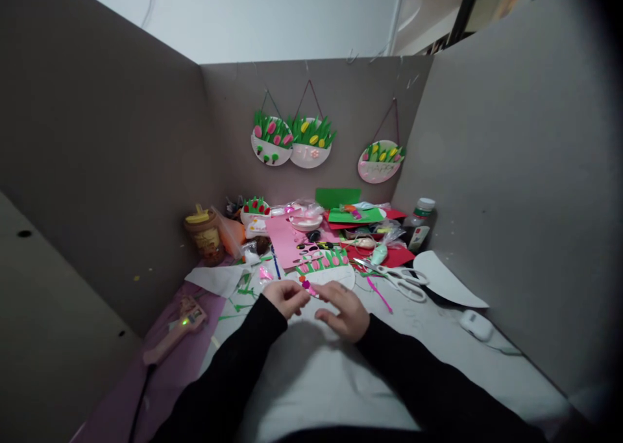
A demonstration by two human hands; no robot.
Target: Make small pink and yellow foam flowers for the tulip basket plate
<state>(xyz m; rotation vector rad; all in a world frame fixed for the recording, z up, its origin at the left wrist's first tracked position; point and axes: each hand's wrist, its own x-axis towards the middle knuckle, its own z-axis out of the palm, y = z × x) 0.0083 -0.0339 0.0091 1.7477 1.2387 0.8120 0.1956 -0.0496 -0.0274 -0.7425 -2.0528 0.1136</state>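
Note:
A paper-plate flower craft (335, 276) lies on the table just beyond my hands, with green paper grass and pink tulips along its upper edge. Small orange, magenta and pink pieces (306, 285) sit at its lower left, between my fingertips. My left hand (286, 298) is closed, its fingers curled beside those pieces; whatever it may hold is hidden. Over the near edge of the plate, my right hand (343, 309) is open, fingers stretched to the left and thumb apart. White-handled scissors (396, 279) lie to the right of the plate.
A pink glue gun (178, 333) rests at left on purple paper (195, 359). A cup (207, 239) and a bottle (419, 222) flank piled craft supplies. A white earphone case (476, 326) lies at right. Finished plates (310, 156) hang on the grey partition (228, 106).

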